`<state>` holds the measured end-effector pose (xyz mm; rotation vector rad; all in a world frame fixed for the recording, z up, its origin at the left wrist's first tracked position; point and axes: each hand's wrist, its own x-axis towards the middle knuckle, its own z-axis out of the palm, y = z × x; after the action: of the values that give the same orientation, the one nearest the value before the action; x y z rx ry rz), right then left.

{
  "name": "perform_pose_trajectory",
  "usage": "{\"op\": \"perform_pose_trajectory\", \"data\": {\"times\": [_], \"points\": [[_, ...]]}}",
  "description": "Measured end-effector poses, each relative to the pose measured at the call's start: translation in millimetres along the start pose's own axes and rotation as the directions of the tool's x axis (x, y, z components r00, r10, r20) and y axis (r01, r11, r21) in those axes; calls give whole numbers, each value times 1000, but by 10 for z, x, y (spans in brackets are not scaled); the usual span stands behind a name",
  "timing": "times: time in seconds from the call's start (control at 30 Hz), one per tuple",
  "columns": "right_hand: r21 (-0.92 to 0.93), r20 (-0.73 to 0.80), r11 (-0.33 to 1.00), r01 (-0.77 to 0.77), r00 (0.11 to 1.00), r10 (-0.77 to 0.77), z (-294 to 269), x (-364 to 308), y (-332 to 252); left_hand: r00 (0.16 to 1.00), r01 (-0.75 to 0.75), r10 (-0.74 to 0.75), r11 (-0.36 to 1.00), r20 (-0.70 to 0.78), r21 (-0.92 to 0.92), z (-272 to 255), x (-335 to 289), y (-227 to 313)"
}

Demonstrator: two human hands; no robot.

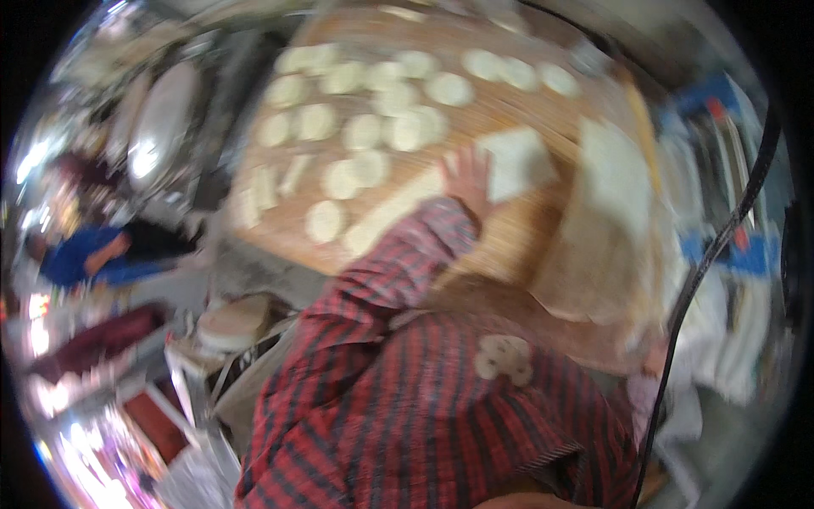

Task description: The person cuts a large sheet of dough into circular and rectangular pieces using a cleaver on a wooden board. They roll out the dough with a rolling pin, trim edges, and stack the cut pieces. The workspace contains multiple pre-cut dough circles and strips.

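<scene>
My left hand (466, 180) reaches over the wooden board (509, 246) with its fingers spread, holding nothing. It lies between a long pale dough strip (394, 216) and a white, roughly four-sided dough piece (517, 163), its fingers at the edges of both. Several round dough pieces (342, 180) are scattered over the left and far parts of the board, some overlapping. A wide flat dough sheet (606, 199) stretches along the right side. By the board's near right edge, a blurred pinkish patch seems to be my right hand (653, 360); its fingers cannot be made out.
Short dough strips (263, 188) lie at the board's left edge. A black cable (708, 254) hangs down on the right, before white bags (738, 339). A round-topped stool (236, 324) stands at the left. Farther left is a person in blue (80, 256).
</scene>
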<state>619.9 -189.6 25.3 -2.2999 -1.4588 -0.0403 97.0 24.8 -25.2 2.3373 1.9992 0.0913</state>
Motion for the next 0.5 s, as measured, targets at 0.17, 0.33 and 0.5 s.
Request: {"op": "perform_pose_trajectory", "data": {"times": [0.17,0.33,0.5], "points": [[410,146,895,-177,981,127,21,136,-826,982,-163,152,982,-113,-96,-35,415,294],[447,366,895,-3,913,-179,432,381,-2514,981,-147,161,980,106,-131,-100,656,235],[282,461,935,215,824,-329,987,974,-3462,909,-414,413,881,-51,-231,-143,690,30]]}}
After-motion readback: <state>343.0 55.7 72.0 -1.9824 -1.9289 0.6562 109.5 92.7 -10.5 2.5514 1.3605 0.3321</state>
